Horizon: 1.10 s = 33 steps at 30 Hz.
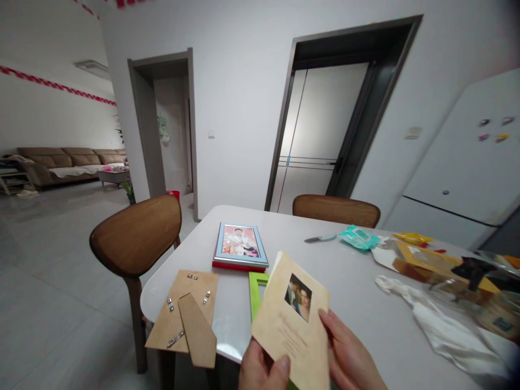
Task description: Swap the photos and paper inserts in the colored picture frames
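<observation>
Both hands hold a cream printed card (290, 336) with a small photo of two people and faint script on its front. My left hand (264, 368) grips the lower left edge, thumb on top. My right hand (351, 352) has the right edge between its fingers and thumb. Behind the card, a bright green picture frame (254, 292) is mostly hidden. To the left lies a brown frame backing board (199, 300) with metal clips and a stand leg (198, 330), jutting past the table edge. Farther back lies a blue-and-silver framed picture (240, 242) on something red.
On the white table (284, 233) are a knife (320, 238), a teal wipes pack (359, 237), a white cloth (439, 319), a yellow-brown box (434, 262) and a jar (501, 317). Wooden chairs stand left (138, 233) and at the back (336, 210).
</observation>
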Motion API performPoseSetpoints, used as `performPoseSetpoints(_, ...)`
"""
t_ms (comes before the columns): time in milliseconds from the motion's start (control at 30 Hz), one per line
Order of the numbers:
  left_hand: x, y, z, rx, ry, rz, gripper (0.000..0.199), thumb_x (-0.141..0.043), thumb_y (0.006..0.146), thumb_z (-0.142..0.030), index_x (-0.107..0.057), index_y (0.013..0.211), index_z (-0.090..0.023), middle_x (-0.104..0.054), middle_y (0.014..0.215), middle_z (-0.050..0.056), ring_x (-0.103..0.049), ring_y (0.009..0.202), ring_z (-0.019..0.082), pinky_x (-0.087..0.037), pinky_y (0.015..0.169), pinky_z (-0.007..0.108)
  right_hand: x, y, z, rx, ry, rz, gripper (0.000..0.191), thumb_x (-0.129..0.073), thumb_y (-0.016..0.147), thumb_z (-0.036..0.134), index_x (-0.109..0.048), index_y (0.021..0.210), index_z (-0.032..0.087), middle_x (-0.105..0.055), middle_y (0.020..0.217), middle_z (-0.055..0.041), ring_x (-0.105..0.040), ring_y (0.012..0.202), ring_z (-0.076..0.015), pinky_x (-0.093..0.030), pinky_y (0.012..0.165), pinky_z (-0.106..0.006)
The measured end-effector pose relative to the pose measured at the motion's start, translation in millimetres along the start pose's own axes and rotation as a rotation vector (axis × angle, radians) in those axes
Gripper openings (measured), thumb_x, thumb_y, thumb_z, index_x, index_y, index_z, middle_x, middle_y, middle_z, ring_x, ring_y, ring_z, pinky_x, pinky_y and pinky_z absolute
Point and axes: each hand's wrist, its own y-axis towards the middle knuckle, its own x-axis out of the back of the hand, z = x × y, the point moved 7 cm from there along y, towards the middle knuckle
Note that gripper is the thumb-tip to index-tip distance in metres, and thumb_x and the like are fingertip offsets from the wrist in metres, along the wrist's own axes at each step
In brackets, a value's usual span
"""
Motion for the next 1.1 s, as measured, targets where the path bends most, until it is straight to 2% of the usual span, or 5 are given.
performPoseSetpoints(200,23.1,2.4,0.6,0.012,0.459,0.007,0.069,-0.049,0.061,-0.01,-0.027,0.126,-0.009,-0.035,0.13,0.013,-0.033,0.119,0.019,-0.027,0.099,0.029,28.8,14.6,21.0,-0.1,-0.419,0.049,0.035,-0.04,0.073,0.032,-0.048,0.103,0.016,-0.067,0.079,-0.0082,-0.063,0.068,-0.0202,-0.048,0.057,-0.03)
performPoseSetpoints(367,17.1,0.5,16.4,-0.15,0.837,0.285,0.067,-0.063,0.059,-0.022,-0.039,0.121,-0.019,-0.036,0.13,0.01,-0.031,0.12,0.023,-0.028,0.099,0.035,20.5,34.7,13.5,-0.086,-0.59,0.087,0.032,-0.034,0.074,0.031,-0.051,0.095,0.014,-0.067,0.069,-0.0075,-0.063,0.06,-0.0191,-0.047,0.055,-0.029)
performPoseSetpoints(633,18.2,-0.2,20.4,-0.171,1.034,0.384,0.034,-0.038,0.083,-0.024,-0.043,0.117,-0.027,-0.039,0.128,0.006,-0.033,0.118,0.02,-0.027,0.098,0.038,5.1,52.1,19.2,0.155,-1.007,0.017,0.035,-0.035,0.071,0.03,-0.057,0.092,0.012,-0.066,0.077,-0.009,-0.061,0.067,-0.0195,-0.045,0.061,-0.028)
performPoseSetpoints(833,23.8,-2.5,4.8,-0.181,1.084,0.437,0.03,-0.042,0.082,-0.029,-0.046,0.112,-0.03,-0.042,0.126,0.003,-0.034,0.118,0.021,-0.026,0.097,0.041,4.9,49.3,28.8,0.339,-1.711,-0.106,0.035,-0.035,0.075,0.038,-0.061,0.082,0.015,-0.065,0.082,-0.0124,-0.059,0.075,-0.0232,-0.039,0.063,-0.03)
performPoseSetpoints(1100,17.5,-4.0,-3.5,-0.12,1.223,0.487,0.043,-0.054,0.071,-0.033,-0.046,0.113,-0.024,-0.041,0.127,0.007,-0.031,0.118,0.028,-0.021,0.096,0.051,-4.8,45.1,21.2,0.408,-1.907,-0.174,0.038,-0.037,0.075,0.043,-0.055,0.096,0.016,-0.063,0.083,-0.0118,-0.059,0.071,-0.0231,-0.038,0.056,-0.03)
